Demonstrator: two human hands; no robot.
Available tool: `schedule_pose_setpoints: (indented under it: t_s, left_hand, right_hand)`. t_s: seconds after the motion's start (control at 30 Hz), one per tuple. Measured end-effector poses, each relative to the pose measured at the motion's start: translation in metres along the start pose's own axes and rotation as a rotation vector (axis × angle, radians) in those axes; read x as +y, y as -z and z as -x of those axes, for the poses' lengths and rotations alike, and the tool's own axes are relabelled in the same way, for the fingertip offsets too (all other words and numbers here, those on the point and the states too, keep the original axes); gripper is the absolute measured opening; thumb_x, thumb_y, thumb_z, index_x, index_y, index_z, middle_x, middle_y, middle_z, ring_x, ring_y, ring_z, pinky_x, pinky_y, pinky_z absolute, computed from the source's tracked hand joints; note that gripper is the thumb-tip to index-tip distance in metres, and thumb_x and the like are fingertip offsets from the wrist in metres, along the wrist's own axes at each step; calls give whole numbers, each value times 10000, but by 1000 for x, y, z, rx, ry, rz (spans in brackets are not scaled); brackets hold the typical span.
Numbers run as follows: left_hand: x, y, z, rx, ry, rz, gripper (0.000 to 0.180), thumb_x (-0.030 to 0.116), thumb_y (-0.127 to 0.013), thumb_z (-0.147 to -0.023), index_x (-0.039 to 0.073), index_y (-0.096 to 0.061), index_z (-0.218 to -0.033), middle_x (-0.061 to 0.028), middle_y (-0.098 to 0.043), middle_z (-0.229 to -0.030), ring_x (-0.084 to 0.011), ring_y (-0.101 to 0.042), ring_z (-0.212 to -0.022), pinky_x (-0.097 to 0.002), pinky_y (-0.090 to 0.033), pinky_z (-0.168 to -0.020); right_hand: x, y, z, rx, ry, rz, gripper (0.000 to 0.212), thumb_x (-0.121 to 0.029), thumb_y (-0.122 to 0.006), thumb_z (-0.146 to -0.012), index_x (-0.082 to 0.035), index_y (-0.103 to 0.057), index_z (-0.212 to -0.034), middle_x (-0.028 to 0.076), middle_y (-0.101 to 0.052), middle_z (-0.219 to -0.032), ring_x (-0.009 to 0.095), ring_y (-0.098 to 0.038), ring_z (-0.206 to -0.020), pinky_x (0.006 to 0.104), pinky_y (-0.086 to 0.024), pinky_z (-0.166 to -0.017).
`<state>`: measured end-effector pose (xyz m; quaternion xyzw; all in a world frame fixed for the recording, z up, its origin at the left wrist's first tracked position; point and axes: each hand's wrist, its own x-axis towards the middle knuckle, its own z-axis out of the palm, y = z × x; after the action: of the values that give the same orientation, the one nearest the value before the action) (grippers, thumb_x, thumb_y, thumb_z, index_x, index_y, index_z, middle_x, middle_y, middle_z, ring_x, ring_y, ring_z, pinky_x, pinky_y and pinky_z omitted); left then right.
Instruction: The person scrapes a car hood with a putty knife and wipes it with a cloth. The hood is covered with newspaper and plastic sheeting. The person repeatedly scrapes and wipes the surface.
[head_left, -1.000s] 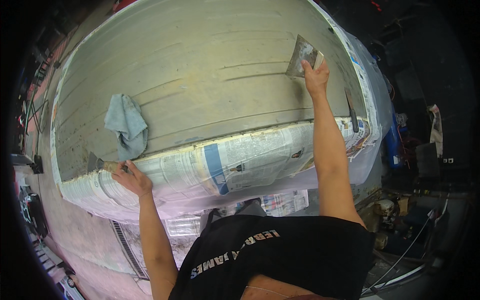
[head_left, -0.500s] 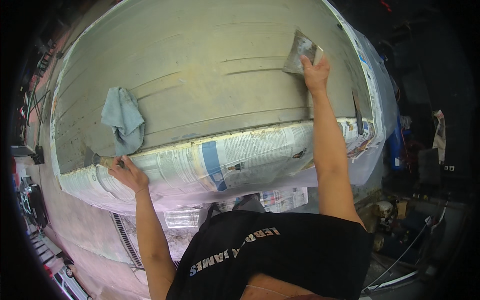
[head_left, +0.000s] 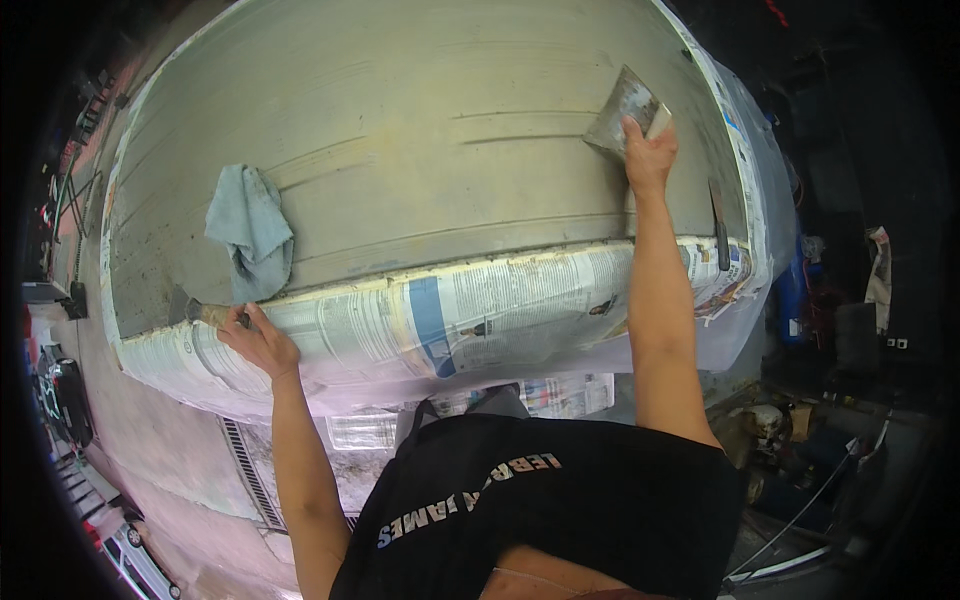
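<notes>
My left hand [head_left: 262,342] is closed on the handle of a putty knife [head_left: 208,313], at the near left edge of a broad ridged grey-green panel, possibly a vehicle roof [head_left: 420,180]. The knife's dark blade points left. Out over the right part of the panel, my right hand [head_left: 650,162] grips a wide flat scraper plate [head_left: 622,108] by its pale back edge, thumb on the smeared face. I cannot tell whether the plate touches the panel. A crumpled light-blue cloth [head_left: 250,230] lies on the panel just beyond my left hand.
Newspaper masking [head_left: 510,305] covers the panel's near edge, with clear plastic sheeting below. A narrow dark-handled blade [head_left: 719,225] lies at the right corner. A floor drain grate [head_left: 250,475] runs at the lower left. Cluttered items [head_left: 775,430] stand at the lower right.
My right hand has moved a little to the right and nearer to me with the scraper plate. My left hand keeps its hold on the putty knife in nearly the same place.
</notes>
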<state>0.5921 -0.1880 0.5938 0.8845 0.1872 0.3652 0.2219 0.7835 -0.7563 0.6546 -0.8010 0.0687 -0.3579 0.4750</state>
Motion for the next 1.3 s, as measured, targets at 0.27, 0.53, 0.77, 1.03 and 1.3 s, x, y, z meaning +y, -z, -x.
schedule_pose_setpoints:
  t_s: [0.27, 0.53, 0.77, 1.03, 1.3]
  left_hand:
    - [-3, 2, 1, 23, -53, -16, 336, 303, -532, -1057, -13, -504, -1169, -227, -467, -1100, -371, -488, -997, -447, -386, -929]
    - [2, 3, -1, 29, -44, -34, 330, 304, -532, -1057, -5, -502, -1169, -229, -469, -1102, -382, -484, -1005, -458, -380, -935]
    - [-3, 1, 0, 19, -34, -26, 359, 337, -520, -1060, -9, -518, -1155, -233, -460, -1116, -385, -490, -993, -467, -380, -930]
    - [1, 4, -1, 52, -65, -39, 372, 353, -519, -1058, -7, -523, -1153, -224, -472, -1087, -389, -493, -992, -473, -382, -916]
    - [-2, 1, 2, 21, -61, -33, 391, 389, -521, -1050, 10, -540, -1144, -218, -478, -1086, -404, -500, -993, -483, -389, -894]
  right_hand:
    - [-7, 0, 3, 68, 73, 114, 367, -137, -760, -844, 3, -634, -1159, 159, -715, -1005, 289, -681, -922, 377, -512, -874]
    - [-7, -19, 4, 70, 64, 36, 436, -178, -793, -835, 20, -615, -1181, 157, -693, -1070, 302, -664, -958, 384, -518, -873]
    - [16, 87, -13, 110, -629, -193, 307, -124, -769, -807, -27, -637, -1066, 86, -687, -975, 214, -681, -817, 383, -531, -602]
    - [-10, 55, 39, -36, -841, -220, 155, -66, -713, -826, -25, -639, -955, 59, -673, -796, 168, -625, -587, 299, -439, -452]
    - [-49, 0, 61, 60, -806, -147, 173, -15, -660, -825, 4, -637, -995, 103, -691, -896, 206, -675, -692, 339, -512, -489]
